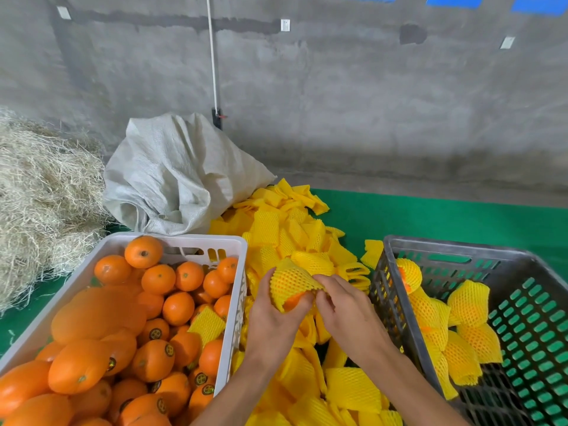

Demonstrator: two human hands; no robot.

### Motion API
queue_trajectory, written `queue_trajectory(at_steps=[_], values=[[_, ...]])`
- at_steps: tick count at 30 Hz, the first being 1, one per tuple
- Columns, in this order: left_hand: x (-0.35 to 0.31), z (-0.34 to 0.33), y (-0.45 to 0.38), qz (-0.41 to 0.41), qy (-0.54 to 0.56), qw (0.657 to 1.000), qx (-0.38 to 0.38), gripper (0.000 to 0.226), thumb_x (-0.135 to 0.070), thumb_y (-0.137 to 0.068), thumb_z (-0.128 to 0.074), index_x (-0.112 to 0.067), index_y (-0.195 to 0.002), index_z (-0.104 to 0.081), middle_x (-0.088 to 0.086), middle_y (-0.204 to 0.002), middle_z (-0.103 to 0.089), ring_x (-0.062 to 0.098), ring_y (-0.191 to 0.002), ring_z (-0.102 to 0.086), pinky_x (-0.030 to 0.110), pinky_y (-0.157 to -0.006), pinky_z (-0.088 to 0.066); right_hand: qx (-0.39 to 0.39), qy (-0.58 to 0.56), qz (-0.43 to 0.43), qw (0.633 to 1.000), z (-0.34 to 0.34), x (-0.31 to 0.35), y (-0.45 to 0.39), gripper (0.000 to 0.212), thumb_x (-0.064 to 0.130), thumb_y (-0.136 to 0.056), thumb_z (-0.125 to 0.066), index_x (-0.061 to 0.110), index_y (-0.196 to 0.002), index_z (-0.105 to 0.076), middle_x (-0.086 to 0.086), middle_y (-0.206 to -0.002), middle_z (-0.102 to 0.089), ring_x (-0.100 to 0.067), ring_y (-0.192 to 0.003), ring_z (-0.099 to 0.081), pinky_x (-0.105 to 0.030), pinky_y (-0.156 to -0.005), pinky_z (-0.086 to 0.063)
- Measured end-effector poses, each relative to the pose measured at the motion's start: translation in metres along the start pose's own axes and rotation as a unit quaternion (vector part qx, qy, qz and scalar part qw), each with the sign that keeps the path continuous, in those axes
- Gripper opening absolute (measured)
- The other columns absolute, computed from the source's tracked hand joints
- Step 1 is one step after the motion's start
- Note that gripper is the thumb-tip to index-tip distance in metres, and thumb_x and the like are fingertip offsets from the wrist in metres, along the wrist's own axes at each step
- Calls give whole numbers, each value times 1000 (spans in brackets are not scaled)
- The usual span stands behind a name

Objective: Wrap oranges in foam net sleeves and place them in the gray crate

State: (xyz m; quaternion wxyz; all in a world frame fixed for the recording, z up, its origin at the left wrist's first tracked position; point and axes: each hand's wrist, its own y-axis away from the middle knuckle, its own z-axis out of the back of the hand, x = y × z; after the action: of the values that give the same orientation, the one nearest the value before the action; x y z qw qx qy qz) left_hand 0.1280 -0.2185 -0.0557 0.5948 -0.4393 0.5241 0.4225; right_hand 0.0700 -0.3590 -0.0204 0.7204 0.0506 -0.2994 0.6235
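The person's left hand (273, 315) cups a round orange (294, 299) from below, its fingers curled round the fruit, while the right hand (344, 309) pinches the lower edge of a yellow foam net sleeve (290, 282) that covers most of it. Only a small patch of peel shows at the sleeve's open mouth. The fruit is held above the loose pile of flat yellow foam sleeves (285, 238) on the green surface (445, 216), between the white plastic crate of bare oranges (236, 305) and the gray slatted crate (393, 302) at the right edge, which already holds several wrapped ones.

The likeliest fault is the sleeve slipping back: the net looks stretched and the pinch is narrow, so if it is let go early the mesh may ride up and bare the peel. A hard tug might tear the foam. The orange could also roll out of the left palm into the pile.
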Motion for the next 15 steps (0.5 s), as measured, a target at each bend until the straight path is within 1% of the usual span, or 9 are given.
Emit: queue_trajectory(at_steps=[2,4,6,7,9,11,12,14,15], values=[[1,1,-3,2,-13,999,-32,74,-52,-80,-82,-35,-142,-46,-33,-115,-63,-16,-109,-58,-2,-79,-44,-9,-23,7,1000,0,0,0,36,24,-105,-54,18,-140,-60,3,-125,-65,-11,-102,-61,-26,-86,-52],[0,2,-3,5,-20,998,-55,73,-51,-83,-80,-36,-144,-44,-31,-123,-57,-19,-112,-53,-3,-82,-41,-14,-25,26,999,-1,2,-1,34,24,-103,-58,17,-135,-64,4,-115,-67,-8,-89,-59,-26,-78,-52],[-1,2,-3,1,-25,998,-50,77,-54,-83,-77,-39,-149,-39,-29,-136,-48,-19,-122,-43,-1,-91,-36,-14,-28,36,999,-2,1,-1,33,25,-102,-60,16,-134,-66,5,-111,-68,-6,-85,-59,-28,-76,-54],[-1,3,-2,-6,-24,999,-39,79,-52,-83,-77,-40,-151,-37,-27,-144,-43,-14,-130,-39,4,-99,-36,-12,-35,34,999,-2,0,0,34,27,-102,-59,17,-134,-65,7,-112,-68,-4,-88,-61,-27,-78,-55],[2,6,-3,-34,-33,999,-15,81,-33,-87,-80,-40,-153,-35,-21,-152,-38,-9,-137,-36,11,-107,-36,-7,-69,12,997,-2,-3,2,37,34,-102,-56,20,-134,-65,14,-116,-68,0,-97,-63,-19,-82,-53],[6,8,-3,-68,-67,995,5,89,-7,-86,-81,-39,-154,-35,-17,-155,-36,-12,-140,-30,3,-104,-33,11,-145,-37,989,0,-4,3,47,49,-100,-46,24,-137,-61,19,-117,-67,9,-105,-62,-6,-81,-47],[6,7,-3,-80,-79,993,19,94,0,-84,-81,-41,-154,-34,-15,-158,-33,-10,-144,-26,1,-104,-31,22,-182,-60,981,1,-4,3,56,63,-98,-41,29,-139,-58,20,-119,-66,10,-107,-62,-4,-80,-45],[5,4,1,-94,-81,990,64,104,3,-84,-79,-46,-157,-25,-18,-166,-20,-2,-154,-14,10,-114,-29,59,-206,-103,971,-2,-3,3,77,88,-84,-38,43,-146,-43,23,-134,-56,4,-119,-58,-9,-90,-47],[4,0,2,-98,-66,989,93,108,-1,-85,-79,-49,-159,-16,-24,-167,-13,-2,-155,-10,18,-118,-31,79,-194,-123,970,-3,-4,4,88,93,-78,-42,46,-152,-32,23,-142,-47,-1,-128,-52,-19,-99,-48]])
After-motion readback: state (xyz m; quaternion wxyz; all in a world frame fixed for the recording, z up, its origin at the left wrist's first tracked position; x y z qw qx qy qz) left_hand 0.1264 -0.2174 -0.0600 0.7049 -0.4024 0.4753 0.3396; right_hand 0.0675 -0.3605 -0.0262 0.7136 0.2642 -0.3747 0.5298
